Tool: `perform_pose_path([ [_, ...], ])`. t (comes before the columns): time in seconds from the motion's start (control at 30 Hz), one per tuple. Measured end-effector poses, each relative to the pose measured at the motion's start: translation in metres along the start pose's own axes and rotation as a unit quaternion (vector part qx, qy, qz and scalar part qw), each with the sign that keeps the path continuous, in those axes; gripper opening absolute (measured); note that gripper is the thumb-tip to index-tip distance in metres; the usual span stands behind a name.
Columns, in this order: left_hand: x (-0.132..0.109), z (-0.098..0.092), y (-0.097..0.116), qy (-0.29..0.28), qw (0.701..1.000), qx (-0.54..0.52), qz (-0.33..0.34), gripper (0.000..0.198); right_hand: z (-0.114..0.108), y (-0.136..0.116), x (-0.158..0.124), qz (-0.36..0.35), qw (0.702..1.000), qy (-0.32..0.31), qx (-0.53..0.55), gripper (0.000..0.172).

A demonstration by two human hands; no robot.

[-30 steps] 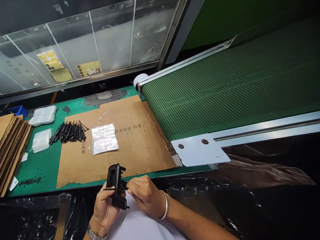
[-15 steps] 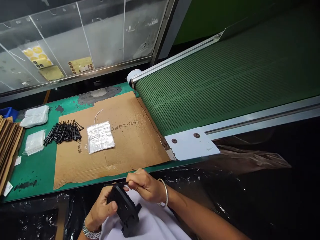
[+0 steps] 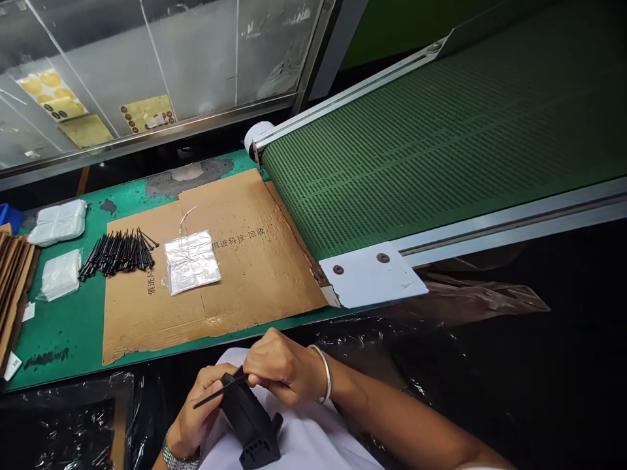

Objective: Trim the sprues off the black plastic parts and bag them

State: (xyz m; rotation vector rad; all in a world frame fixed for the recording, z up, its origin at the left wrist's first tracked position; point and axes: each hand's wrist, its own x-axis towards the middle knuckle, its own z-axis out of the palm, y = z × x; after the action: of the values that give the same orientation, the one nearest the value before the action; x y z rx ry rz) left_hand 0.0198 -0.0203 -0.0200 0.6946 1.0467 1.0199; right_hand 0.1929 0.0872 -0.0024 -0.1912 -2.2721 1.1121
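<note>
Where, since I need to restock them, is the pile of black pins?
In the head view, the pile of black pins lies at left on the green bench, between the white packets and the clear bag.

The left grip (image 3: 196,414) is being held low, fingers curled closed; the right grip (image 3: 277,369) is being pinched shut just above it, forearm (image 3: 392,427) angled inward.

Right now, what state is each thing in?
left hand, closed around the black plastic part
right hand, pinching a thin black pin at the part's top
pile of black pins, loose, lying across the cardboard sheet edge
clear bag, flat on the cardboard
</note>
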Motion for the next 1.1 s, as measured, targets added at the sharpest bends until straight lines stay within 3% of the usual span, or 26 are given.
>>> perform_pose_path([
  [0.13, 0.000, 0.010, 0.007, 0.006, 0.998, -0.056, -0.028, 0.035, -0.001, -0.004, -0.006, -0.020, 0.999, -0.014, 0.030, 0.031],
  [0.27, -0.004, 0.004, 0.000, 0.036, 0.995, -0.083, -0.038, 0.036, -0.005, -0.011, -0.021, -0.026, 0.997, -0.027, 0.064, 0.036],
  [0.37, -0.002, 0.002, -0.002, 0.075, 0.992, -0.100, -0.023, 0.042, -0.008, -0.010, -0.031, 0.044, 0.989, -0.003, 0.139, 0.040],
  [0.43, 0.004, 0.005, 0.000, 0.105, 0.988, -0.109, -0.017, 0.048, -0.006, -0.004, -0.033, 0.143, 0.966, 0.065, 0.207, 0.042],
  [0.53, 0.016, 0.013, 0.006, 0.180, 0.977, -0.112, -0.016, 0.048, 0.007, 0.006, -0.025, 0.262, 0.879, 0.206, 0.342, 0.044],
  [0.6, 0.022, 0.017, 0.011, 0.224, 0.970, -0.095, 0.006, 0.045, 0.019, 0.010, -0.014, 0.298, 0.813, 0.274, 0.419, 0.045],
  [0.67, 0.026, 0.019, 0.017, 0.235, 0.969, -0.060, 0.036, 0.043, 0.030, 0.011, -0.001, 0.318, 0.774, 0.310, 0.451, 0.046],
  [0.83, 0.029, 0.019, 0.034, 0.214, 0.973, -0.005, 0.082, 0.041, 0.040, 0.007, 0.027, 0.343, 0.741, 0.346, 0.462, 0.050],
  [1.1, 0.020, 0.017, 0.045, 0.244, 0.966, -0.015, 0.086, 0.041, 0.039, 0.006, 0.040, 0.348, 0.737, 0.337, 0.472, 0.052],
])
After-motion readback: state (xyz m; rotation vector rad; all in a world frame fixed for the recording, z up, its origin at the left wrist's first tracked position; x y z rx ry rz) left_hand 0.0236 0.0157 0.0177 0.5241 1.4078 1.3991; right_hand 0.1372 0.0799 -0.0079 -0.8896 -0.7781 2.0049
